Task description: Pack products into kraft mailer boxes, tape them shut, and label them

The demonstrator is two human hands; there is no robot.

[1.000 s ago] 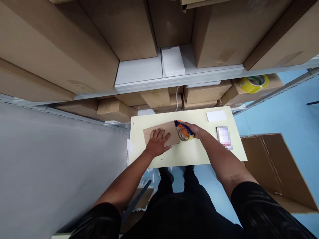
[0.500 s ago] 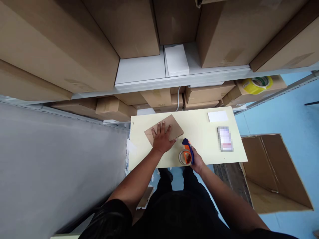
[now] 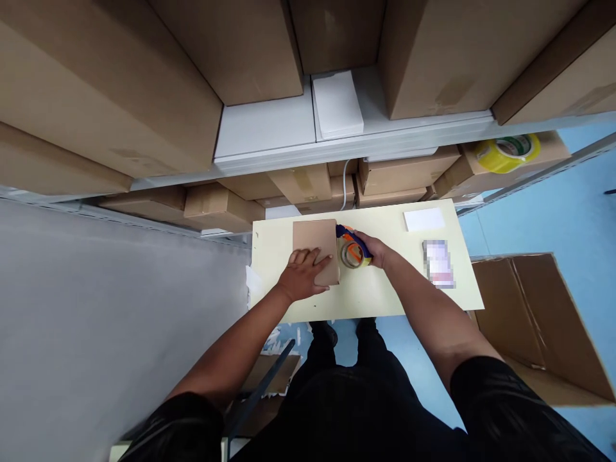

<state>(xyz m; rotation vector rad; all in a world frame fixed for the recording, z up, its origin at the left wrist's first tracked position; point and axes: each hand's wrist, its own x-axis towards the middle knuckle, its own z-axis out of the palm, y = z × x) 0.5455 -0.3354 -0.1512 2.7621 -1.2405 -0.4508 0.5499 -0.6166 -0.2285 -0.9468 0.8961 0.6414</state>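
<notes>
A small flat cardboard box (image 3: 315,235) lies on the pale yellow table (image 3: 380,292), its sides now roughly square to the table. My left hand (image 3: 302,274) rests flat on the near part of the box, fingers spread. In my right hand (image 3: 374,249) is a tape dispenser (image 3: 355,246), blue and orange, with a tape roll on it. The dispenser's blue head is at the box's upper right edge; whether it touches the cardboard I cannot tell.
A white card (image 3: 424,219) and a blurred phone-like item (image 3: 439,264) lie on the table's right side. Behind it, shelves hold cartons (image 3: 409,174) and a yellow tape roll (image 3: 508,153). A large open carton (image 3: 561,321) stands on the floor at right.
The box has turned from a slant to nearly straight under my left hand, which slid slightly down and left. My right hand has brought the tape dispenser up to the box's right edge.
</notes>
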